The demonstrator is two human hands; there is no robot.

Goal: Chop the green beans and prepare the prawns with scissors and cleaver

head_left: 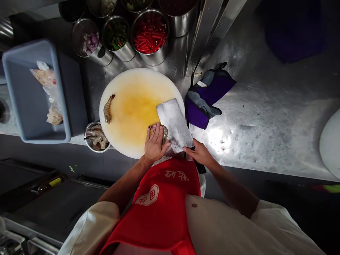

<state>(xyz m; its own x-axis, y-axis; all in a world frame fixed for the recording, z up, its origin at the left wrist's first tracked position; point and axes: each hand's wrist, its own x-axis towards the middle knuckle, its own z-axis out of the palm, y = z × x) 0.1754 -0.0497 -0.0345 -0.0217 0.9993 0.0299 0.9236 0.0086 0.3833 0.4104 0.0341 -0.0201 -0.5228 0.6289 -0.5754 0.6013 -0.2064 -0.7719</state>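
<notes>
My left hand (154,144) lies over a raw prawn (165,133) near the front right of the round white cutting board (143,76). Its fingers press the prawn down, and the thumb rests at the prawn's side; part of the prawn is hidden under them. In my right hand (198,152) is the dark handle of a wide cleaver (174,122). The blade lies low over the board, its left edge close beside the prawn. A second whole prawn (107,109) lies apart at the board's left, where yellowish liquid stains the middle.
Left of the board stand a metal bowl (97,151) of prawns and a grey bin (68,106) with plastic scraps. Behind are steel pots, one with red chillies (151,35), another with shallots (90,43). A purple-and-grey cloth item (212,88) lies to the right.
</notes>
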